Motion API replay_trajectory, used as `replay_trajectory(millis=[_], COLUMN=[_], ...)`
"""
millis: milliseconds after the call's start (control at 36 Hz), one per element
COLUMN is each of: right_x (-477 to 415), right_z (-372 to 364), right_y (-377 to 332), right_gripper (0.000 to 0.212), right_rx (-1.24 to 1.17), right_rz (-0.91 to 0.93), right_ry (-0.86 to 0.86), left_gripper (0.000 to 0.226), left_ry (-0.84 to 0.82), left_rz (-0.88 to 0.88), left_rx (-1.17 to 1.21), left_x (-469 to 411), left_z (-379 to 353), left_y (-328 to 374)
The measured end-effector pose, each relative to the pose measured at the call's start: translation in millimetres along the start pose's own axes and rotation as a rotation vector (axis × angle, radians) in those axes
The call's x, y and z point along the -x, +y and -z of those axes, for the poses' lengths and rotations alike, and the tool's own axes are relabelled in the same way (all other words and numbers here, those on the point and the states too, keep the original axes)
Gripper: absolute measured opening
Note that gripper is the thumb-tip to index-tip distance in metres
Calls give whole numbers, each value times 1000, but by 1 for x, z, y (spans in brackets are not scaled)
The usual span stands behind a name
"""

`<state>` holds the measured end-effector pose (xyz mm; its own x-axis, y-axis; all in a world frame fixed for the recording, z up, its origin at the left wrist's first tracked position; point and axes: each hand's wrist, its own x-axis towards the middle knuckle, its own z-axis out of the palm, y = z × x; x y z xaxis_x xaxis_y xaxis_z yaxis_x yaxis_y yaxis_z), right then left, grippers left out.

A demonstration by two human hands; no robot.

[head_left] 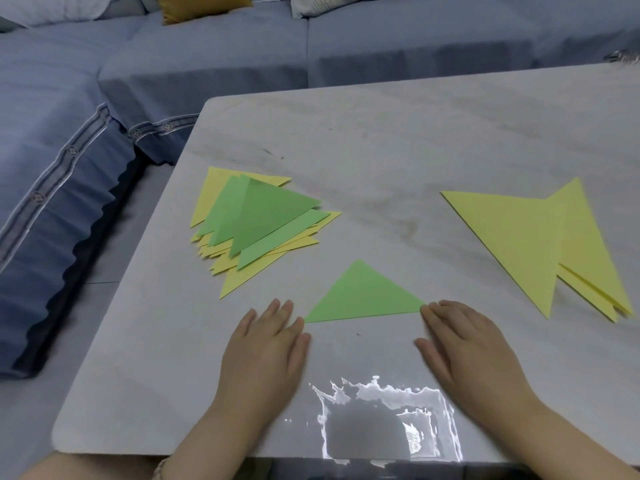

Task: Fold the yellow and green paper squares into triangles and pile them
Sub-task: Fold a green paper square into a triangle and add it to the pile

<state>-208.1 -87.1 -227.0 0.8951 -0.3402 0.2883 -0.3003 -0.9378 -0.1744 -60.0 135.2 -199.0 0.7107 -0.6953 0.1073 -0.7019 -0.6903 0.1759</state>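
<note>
A green paper triangle [363, 296] lies flat near the table's front, its long edge toward me. My left hand [266, 344] rests flat on the table with fingers straight, fingertips touching the triangle's left corner. My right hand [460, 344] lies flat too, fingertips at the right corner. A pile of folded green and yellow triangles [256, 223] sits at the left of the table. Large yellow folded triangles [540, 244] lie overlapped at the right.
The papers lie on a pale marble-look table [398, 140] with a bright glare patch at its front edge. A blue sofa [104, 98] wraps round the table's far and left sides. A small metallic object [621, 57] sits at the far right corner.
</note>
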Motion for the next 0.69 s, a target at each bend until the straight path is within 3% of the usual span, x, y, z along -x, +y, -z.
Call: replay_trajectory(millis=[139,167,222,306,500,583,694], right_x=[1,0,-2,-8,-17,-16,-17], right_z=[-2,-2,-1,5,7,6,7], right_y=[1,1,1,-2,-3,-2,1], right_gripper=[62,61,54,43,19,18,18], right_rx=[-34,-40,-44,-55,-131,-154,-208], right_rz=[5,5,7,-1,-52,-75,-101], right_ry=[27,31,37,48,104,94,65], left_gripper=[25,35,57,66,46,13,16], left_ry=[-52,-75,-149,-210,-227,-153,10], left_rz=[370,411,394,383,469,438,364], left_rx=[232,239,194,180,409,522,597], left_x=[-30,-35,-43,-53,-55,-51,-54], left_z=[17,16,11,8,4,2,8], left_y=[31,35,44,52,48,45,39])
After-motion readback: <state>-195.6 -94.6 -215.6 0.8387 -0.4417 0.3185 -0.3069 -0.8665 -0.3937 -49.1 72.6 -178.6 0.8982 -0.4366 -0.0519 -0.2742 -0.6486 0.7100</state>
